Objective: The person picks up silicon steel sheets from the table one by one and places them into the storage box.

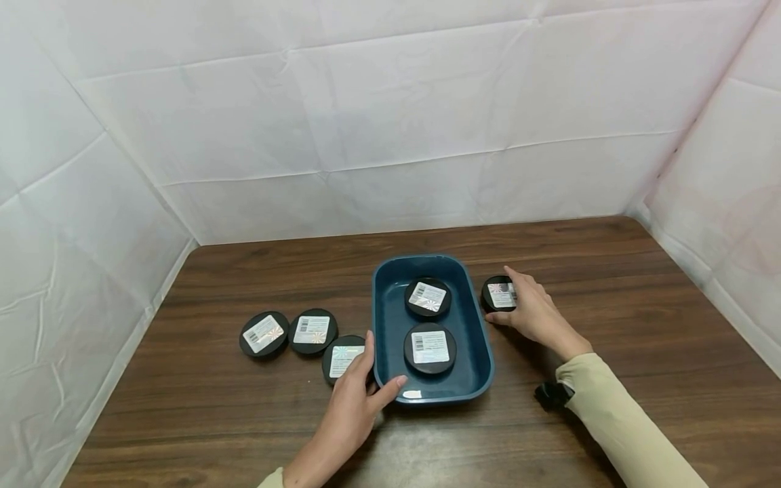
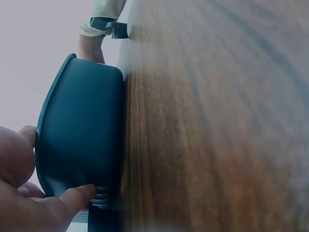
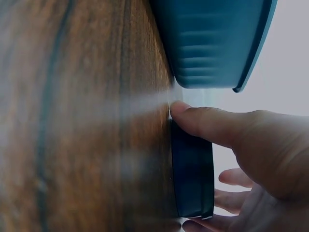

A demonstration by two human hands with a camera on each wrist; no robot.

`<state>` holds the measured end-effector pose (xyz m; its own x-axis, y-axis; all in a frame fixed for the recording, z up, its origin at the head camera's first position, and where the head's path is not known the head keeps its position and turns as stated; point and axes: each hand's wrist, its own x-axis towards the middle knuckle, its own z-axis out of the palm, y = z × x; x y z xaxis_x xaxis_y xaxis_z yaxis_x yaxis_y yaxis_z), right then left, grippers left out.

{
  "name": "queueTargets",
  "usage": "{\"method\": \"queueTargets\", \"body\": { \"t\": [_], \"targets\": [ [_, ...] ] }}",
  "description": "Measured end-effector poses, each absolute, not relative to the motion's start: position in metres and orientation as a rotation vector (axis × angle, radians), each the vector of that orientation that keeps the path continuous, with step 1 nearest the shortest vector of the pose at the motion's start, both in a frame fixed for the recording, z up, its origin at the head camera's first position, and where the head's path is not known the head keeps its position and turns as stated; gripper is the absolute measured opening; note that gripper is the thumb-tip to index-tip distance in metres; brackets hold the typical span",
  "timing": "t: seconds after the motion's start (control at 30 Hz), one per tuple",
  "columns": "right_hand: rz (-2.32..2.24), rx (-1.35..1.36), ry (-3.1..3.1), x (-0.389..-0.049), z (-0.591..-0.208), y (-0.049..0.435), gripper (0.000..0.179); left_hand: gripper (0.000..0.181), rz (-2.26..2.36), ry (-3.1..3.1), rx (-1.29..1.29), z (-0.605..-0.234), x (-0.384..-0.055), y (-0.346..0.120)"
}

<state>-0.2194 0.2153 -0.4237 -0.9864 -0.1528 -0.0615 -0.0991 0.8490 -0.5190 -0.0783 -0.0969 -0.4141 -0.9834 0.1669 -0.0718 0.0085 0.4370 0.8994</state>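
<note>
A dark blue rectangular tray stands on the wooden table. Inside it lie two round black tins with white labels, a rear tin and a front tin. My left hand grips the tray's near left corner, thumb over the rim and fingers along the outer wall, as the left wrist view also shows. To the right of the tray, my right hand holds another black tin between thumb and fingers. In the right wrist view this tin sits on the tabletop.
Left of the tray lie three more labelled black tins: a far left one, a middle one and one partly behind my left hand. White sheeting walls the table at the back and sides.
</note>
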Motion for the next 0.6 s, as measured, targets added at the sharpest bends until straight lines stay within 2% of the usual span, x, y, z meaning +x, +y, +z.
{"method": "queueTargets", "body": {
  "t": [0.6],
  "targets": [
    [-0.830, -0.168, 2.949, -0.2190, -0.4214, 0.2156, 0.098, 0.089, 1.505, 2.616, 0.141, -0.4147, -0.0787, -0.0962]
  ]
}}
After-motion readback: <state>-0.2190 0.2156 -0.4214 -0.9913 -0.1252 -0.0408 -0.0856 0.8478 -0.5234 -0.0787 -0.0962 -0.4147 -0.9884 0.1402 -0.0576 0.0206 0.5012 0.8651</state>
